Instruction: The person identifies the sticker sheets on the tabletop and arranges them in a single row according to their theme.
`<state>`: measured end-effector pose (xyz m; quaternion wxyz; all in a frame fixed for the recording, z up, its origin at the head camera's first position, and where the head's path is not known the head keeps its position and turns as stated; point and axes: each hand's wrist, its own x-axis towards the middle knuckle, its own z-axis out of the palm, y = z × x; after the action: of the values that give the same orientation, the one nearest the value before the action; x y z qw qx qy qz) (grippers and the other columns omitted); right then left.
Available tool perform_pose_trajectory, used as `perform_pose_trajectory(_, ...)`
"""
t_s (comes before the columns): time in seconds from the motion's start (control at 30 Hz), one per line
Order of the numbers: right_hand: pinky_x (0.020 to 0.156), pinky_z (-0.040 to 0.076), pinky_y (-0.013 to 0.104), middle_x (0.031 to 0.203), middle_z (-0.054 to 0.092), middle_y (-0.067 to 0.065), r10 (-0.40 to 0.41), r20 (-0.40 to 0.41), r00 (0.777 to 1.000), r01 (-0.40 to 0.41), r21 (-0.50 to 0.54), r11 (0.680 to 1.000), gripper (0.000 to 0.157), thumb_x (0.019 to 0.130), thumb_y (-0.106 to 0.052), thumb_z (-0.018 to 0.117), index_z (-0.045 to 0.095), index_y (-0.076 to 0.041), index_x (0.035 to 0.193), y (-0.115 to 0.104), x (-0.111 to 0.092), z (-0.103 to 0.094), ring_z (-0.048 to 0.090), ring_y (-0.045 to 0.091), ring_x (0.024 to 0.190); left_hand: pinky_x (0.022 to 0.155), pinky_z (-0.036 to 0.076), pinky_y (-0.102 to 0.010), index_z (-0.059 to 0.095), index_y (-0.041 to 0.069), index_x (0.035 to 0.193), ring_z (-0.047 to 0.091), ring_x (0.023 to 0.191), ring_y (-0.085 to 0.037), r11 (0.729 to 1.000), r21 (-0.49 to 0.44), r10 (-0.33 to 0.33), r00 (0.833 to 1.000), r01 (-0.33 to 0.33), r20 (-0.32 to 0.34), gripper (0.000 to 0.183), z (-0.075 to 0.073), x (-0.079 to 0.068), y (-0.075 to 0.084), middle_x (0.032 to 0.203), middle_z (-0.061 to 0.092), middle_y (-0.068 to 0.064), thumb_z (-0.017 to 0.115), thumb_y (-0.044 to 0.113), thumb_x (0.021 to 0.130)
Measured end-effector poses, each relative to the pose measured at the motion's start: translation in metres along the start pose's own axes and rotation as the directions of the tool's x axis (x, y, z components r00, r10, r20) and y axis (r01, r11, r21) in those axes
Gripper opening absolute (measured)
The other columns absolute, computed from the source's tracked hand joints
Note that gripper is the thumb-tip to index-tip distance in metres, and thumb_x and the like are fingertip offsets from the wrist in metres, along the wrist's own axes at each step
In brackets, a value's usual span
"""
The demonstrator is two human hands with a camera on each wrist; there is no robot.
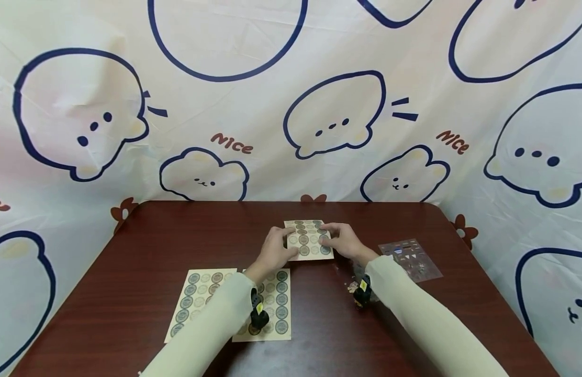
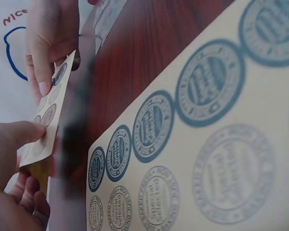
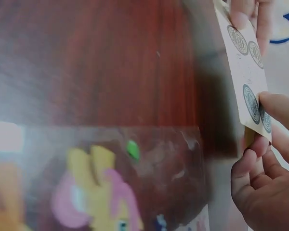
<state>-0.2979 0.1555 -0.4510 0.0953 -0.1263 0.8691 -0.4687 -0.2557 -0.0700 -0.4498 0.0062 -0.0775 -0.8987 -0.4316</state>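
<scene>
A cream sheet of round stickers (image 1: 308, 238) is held up between both hands over the far middle of the table. My left hand (image 1: 273, 251) pinches its left edge, thumb on the printed face and fingers curled behind, as the left wrist view shows. On the opposite edge my right hand (image 1: 346, 242) grips the same way, its thumb (image 3: 279, 108) over the dark printed circles. Brown and grey circles fill the face in rows. The sheet's back is mostly hidden from the head view.
Two more sticker sheets lie at the front left: one (image 1: 189, 293) further left, another (image 1: 282, 309) partly under my left forearm. Right of my right hand is a clear plastic sheet (image 1: 425, 264) with small coloured pieces. A yellow pony picture with pink hair (image 3: 103, 187) shows through clear plastic.
</scene>
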Motion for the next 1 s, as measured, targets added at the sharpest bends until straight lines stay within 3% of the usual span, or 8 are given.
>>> perform_pose_trajectory(0.3,0.070,0.051,0.030,0.111,0.069,0.020,-0.063,0.019,0.998,0.062,0.043,0.997,0.044,0.095,-0.011,0.069,0.059,0.000,0.137,-0.006,-0.021,0.005,0.058,0.015,0.077,0.082,0.039,-0.035,0.064,0.007,0.135,0.050,0.096,-0.027,0.996,-0.086,0.018,0.998,-0.024,-0.061,0.052,-0.005,-0.014,0.005,0.118,0.055,-0.015,0.074,0.011,0.083)
perform_pose_trajectory(0.53,0.055,0.046,0.027,0.105,0.068,0.021,-0.112,0.064,0.992,0.104,0.106,0.989,0.048,0.094,-0.008,0.070,0.056,0.000,0.140,-0.010,-0.039,0.014,0.057,0.015,0.070,0.100,0.045,-0.045,0.070,0.011,0.125,0.056,0.113,-0.028,0.985,-0.170,-0.001,0.998,-0.010,-0.065,0.047,-0.008,-0.033,0.012,0.126,0.061,-0.015,0.074,0.009,0.079)
perform_pose_trajectory(0.77,0.054,0.040,0.021,0.096,0.068,0.020,-0.180,0.070,0.981,0.166,0.172,0.971,0.049,0.091,-0.004,0.072,0.055,0.007,0.136,-0.005,-0.058,0.024,0.050,0.005,0.060,0.101,0.046,-0.050,0.069,0.009,0.125,0.059,0.119,-0.030,0.989,-0.128,0.073,0.996,-0.078,-0.042,0.045,-0.005,-0.052,0.015,0.128,0.063,-0.016,0.077,0.009,0.081)
perform_pose_trajectory(1.0,0.053,0.040,0.019,0.098,0.068,0.019,-0.158,0.072,0.985,0.139,0.221,0.965,0.049,0.090,-0.002,0.071,0.054,0.010,0.135,0.006,-0.075,0.025,0.055,0.005,0.064,0.100,0.048,-0.050,0.065,0.015,0.131,0.060,0.121,-0.029,0.994,-0.061,0.088,0.996,-0.088,0.006,0.052,-0.005,-0.068,0.008,0.126,0.064,-0.010,0.077,0.015,0.081)
